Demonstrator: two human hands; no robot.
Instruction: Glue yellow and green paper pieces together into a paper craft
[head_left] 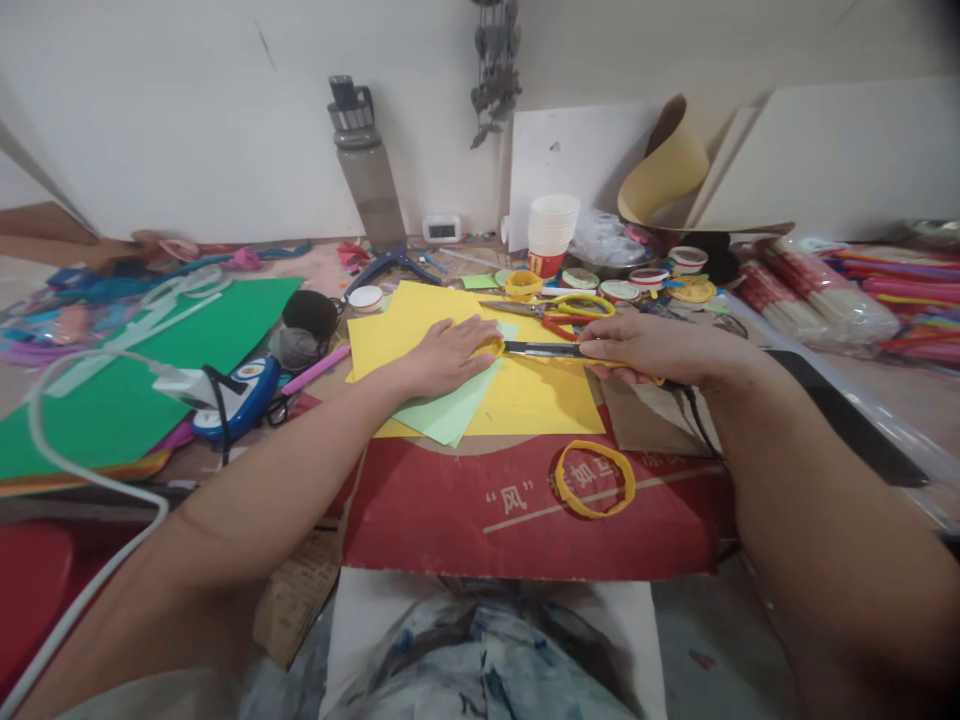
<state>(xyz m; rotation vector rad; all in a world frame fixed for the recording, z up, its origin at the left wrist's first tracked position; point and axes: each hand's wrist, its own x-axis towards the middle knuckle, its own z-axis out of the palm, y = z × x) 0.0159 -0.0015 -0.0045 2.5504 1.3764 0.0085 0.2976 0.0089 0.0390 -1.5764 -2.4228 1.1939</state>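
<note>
My left hand (454, 358) lies with fingers stretched out, pressing on light green paper (446, 410) over yellow sheets (551, 395). A small curled yellow strip (491, 347) shows at its fingertips. My right hand (637, 348) is closed around a slim utility knife (540, 349), whose dark metal front points left and reaches that strip. Yellow shows beneath the right hand, but I cannot tell what it belongs to. Just beyond lie scissors (517, 309) with yellow handles and a red-handled tool (559, 328). Nearer me, a yellow paper ring (595, 480) rests on red cardboard (450, 510).
Green sheets (247, 315), a blue device (244, 400) and a white cable (97, 480) are on the left. Behind stand a water bottle (367, 170), paper cups (551, 235) and several small tubs (619, 292). Plastic-wrapped packs (817, 290) and a dark phone-like slab (847, 415) lie right.
</note>
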